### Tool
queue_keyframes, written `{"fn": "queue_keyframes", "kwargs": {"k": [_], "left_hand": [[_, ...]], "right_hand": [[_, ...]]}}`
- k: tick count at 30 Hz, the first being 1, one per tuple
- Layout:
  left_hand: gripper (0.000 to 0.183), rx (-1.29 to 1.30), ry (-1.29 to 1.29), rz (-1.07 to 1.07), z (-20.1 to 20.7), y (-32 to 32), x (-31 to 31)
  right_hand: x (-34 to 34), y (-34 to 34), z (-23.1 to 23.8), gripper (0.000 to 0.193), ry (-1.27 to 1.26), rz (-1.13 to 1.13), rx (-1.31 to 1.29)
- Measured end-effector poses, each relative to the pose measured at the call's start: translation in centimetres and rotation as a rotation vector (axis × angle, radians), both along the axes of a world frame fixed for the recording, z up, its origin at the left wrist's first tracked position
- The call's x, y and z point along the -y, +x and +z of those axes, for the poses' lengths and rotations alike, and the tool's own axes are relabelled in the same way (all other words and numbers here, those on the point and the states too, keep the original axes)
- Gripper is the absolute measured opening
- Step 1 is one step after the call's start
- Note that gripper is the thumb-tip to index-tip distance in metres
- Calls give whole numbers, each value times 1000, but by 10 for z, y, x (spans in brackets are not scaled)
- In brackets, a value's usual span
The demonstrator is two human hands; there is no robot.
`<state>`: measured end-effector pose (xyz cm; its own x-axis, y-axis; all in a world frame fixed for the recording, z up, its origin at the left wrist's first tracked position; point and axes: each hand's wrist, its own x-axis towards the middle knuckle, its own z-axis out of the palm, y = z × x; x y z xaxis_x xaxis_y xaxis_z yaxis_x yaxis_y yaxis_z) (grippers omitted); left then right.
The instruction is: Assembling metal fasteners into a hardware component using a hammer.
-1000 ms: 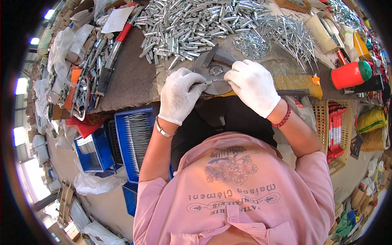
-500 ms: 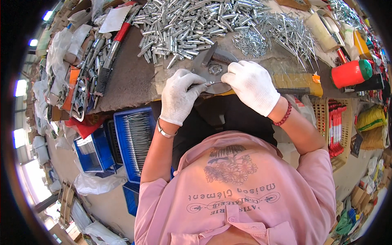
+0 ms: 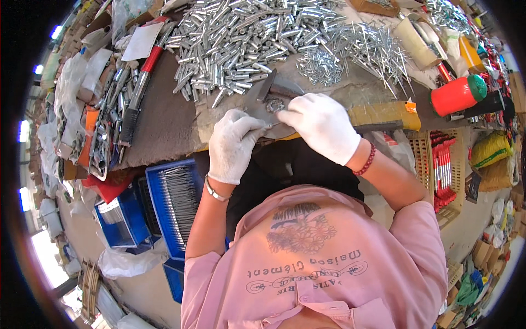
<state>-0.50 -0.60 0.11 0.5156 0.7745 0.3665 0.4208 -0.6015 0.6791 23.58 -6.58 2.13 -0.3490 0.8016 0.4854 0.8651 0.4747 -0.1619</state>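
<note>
**Two gloved hands meet over a small metal part at the bench edge**

A small ring-shaped metal part (image 3: 275,105) lies on a grey metal plate (image 3: 257,101) at the near edge of the workbench (image 3: 164,118), right in front of the person. The right hand (image 3: 323,126), in a white glove, is curled over the plate with its fingertips pressed down just beside the part. The left hand (image 3: 234,143), also gloved in white, is closed in a pinch at the plate's near rim, and a thin silvery piece sticks out from between its fingers toward the right hand; what that piece is cannot be told. The two hands are close together, almost touching over the plate. A silver bracelet sits on the left wrist, and a red bead bracelet (image 3: 366,160) on the right.

Just beyond the plate spreads a big heap of short silver metal sleeves (image 3: 241,38), and to its right a looser pile of thin metal pins (image 3: 356,49). A yellow block (image 3: 383,114) lies along the bench edge by the right wrist. Farther right stands a red can with a green lid (image 3: 457,94). At the left of the bench lie long hand tools, one with a red and black handle (image 3: 139,90). Below the bench, by the left forearm, a blue tray (image 3: 175,205) holds dark thin rods, and a tan crate (image 3: 438,170) on the right holds red-handled pieces
</note>
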Motion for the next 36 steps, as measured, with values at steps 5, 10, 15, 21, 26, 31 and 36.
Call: {"fn": "queue_keyframes", "kwargs": {"k": [5, 10, 15, 21, 26, 31, 36], "left_hand": [[14, -18, 20, 3, 12, 4, -4], [13, -30, 41, 16, 10, 6, -14], [16, -56, 191, -37, 3, -5, -7], [9, -16, 122, 12, 4, 0, 9], [12, -47, 162, 25, 12, -1, 4], [12, -2, 164, 19, 7, 4, -6], [15, -10, 137, 5, 7, 2, -4]], "right_hand": [[-24, 69, 1, 4, 22, -369, -34], [-51, 78, -6, 2, -2, -213, 87], [-53, 66, -6, 7, -66, -147, 167], [-35, 64, 7, 6, -140, -241, 52], [-26, 18, 36, 17, -89, -95, -124], [-25, -40, 25, 48, -144, 101, -269], [-18, -43, 23, 50, -201, 40, -421]]}}
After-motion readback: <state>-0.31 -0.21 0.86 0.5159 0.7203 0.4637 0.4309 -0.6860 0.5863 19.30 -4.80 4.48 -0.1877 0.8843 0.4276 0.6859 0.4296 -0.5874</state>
